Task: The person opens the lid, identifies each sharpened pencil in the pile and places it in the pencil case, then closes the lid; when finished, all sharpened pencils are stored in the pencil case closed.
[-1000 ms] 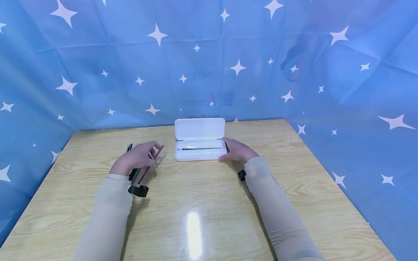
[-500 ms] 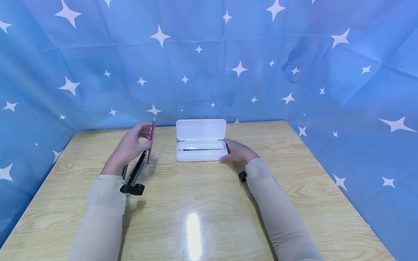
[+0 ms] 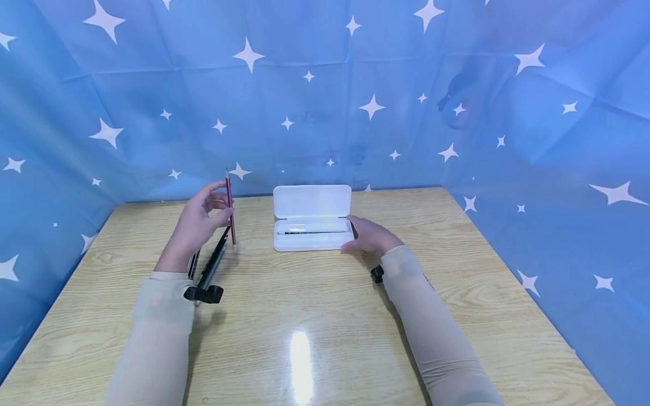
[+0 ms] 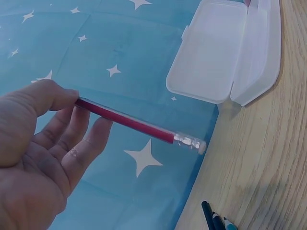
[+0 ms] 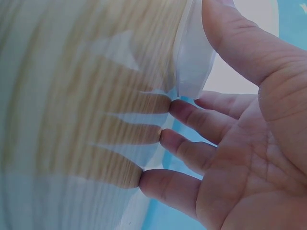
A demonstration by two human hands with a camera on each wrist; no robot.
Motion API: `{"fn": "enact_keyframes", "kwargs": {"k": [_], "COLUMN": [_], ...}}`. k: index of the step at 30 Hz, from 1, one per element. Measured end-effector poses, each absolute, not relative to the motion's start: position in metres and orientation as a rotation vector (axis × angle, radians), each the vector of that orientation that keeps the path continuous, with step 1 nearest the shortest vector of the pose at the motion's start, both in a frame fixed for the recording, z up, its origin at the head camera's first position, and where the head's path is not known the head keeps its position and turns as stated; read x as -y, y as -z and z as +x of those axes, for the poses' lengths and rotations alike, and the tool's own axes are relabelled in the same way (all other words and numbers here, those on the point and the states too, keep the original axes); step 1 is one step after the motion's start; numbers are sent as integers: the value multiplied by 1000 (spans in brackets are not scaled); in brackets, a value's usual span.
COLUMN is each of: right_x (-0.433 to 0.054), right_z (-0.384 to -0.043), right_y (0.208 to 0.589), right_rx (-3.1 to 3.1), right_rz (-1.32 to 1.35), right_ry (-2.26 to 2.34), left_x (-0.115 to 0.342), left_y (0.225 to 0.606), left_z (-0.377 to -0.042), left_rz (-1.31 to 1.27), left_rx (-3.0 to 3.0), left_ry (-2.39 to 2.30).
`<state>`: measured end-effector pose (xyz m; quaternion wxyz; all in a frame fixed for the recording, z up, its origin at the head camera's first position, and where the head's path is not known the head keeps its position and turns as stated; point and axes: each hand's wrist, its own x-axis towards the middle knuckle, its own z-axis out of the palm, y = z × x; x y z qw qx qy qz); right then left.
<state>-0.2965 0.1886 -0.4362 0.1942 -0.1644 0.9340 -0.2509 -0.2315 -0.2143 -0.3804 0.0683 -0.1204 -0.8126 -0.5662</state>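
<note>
A: Where can a hand reach the pencil case (image 3: pixel 315 243)?
B: From the front. Bare table (image 3: pixel 325 304) runs up to its near edge, between the two sleeves (image 3: pixel 437 327).
A: And from its right?
B: Blocked: the right hand (image 3: pixel 373 235) holds that end.
A: Behind it?
B: The raised lid (image 3: pixel 312 202) stands along its back edge, and the curtain (image 3: pixel 315 129) hangs close beyond.
A: To its left?
B: A gap of bare wood lies just beside it. Farther left, the left hand (image 3: pixel 200 223) holds a red pencil (image 4: pixel 132 122) nearly upright, and dark pencils (image 3: pixel 212 264) lie slanted on the table.
A: From above?
B: It's open; one slim dark pencil (image 3: pixel 310 232) lies lengthwise inside, with a bare strip in front.
</note>
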Motion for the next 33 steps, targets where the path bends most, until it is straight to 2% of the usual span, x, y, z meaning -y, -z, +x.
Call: {"fn": "enact_keyframes", "kwargs": {"k": [17,33], "right_x": [-189,-189], "right_z": [-299,-296], "right_y": [438,438], "right_rx": [-2626,-2628], "right_rz": [-473,-461], "right_ry": [668,687], "left_x": [199,151], "left_y": [383,408], "left_z": [-238,-276], "left_rz": [-368,-451], "left_rx": [2278,2137], "left_ry": [1765,1694]}}
